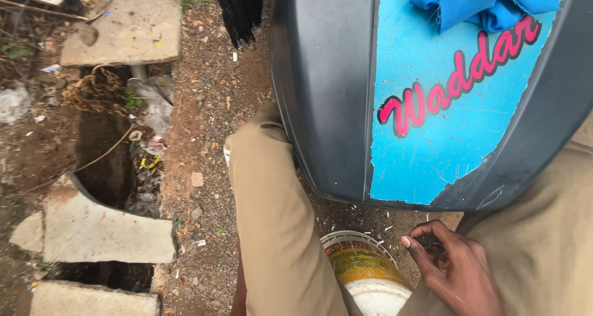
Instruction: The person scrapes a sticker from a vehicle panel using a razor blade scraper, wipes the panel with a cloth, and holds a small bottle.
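1. Head view, hand pose: one hand point(457, 269) shows, low and just below the dark vehicle panel point(321, 87). Which hand it is cannot be told for sure; it sits on the person's right side, so I take it as the right hand. The fingers are curled inward, and the thumb and forefinger pinch a small dark round part point(433, 247) with a red spot on it. The hand is narrow, closed about that part. The left hand is not in view.
2. The small part lies at the fingertips, just under the panel's lower edge and above and to the right of the bucket point(364, 273).
3. Counts: one hand, one small part, one bucket, one panel, one blue cloth point(488, 4), and two trouser legs point(278, 229) in tan fabric, one on each side of the bucket.
4. Materials and shapes: the panel is smooth, curved grey-black plastic carrying a bright blue sticker point(432, 137) with ragged, peeling edges and pink lettering. The cloth is soft, crumpled, and rests on the panel's top. The bucket is round, white-rimmed, with a yellow and red label, and stands on the ground below the panel, between the legs.
5. To the left of the panel the ground is bare brown dirt strewn with pebbles. Further left lie broken concrete slabs point(92, 229) around an open drain point(111, 161) choked with litter and dry roots.
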